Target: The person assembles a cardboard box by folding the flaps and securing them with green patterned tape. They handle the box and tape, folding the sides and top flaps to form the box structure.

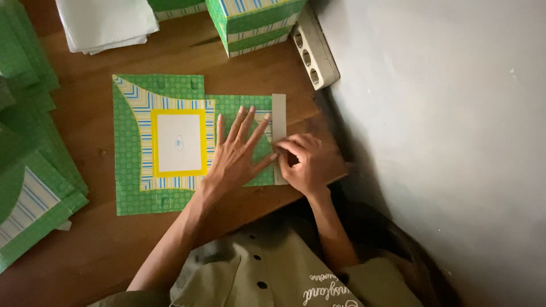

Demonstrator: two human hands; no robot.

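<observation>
Green patterned flat card [170, 145] under both hands.

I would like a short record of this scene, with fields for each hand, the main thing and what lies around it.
left hand: flat, fingers spread, pressing on the green cardboard sheet
right hand: fingertips on the grey flap at the sheet's right edge
sheet: lies flat on the wooden table
left side: stack of green sheets
top: folded green boxes, white paper
at the wall: power strip
</observation>
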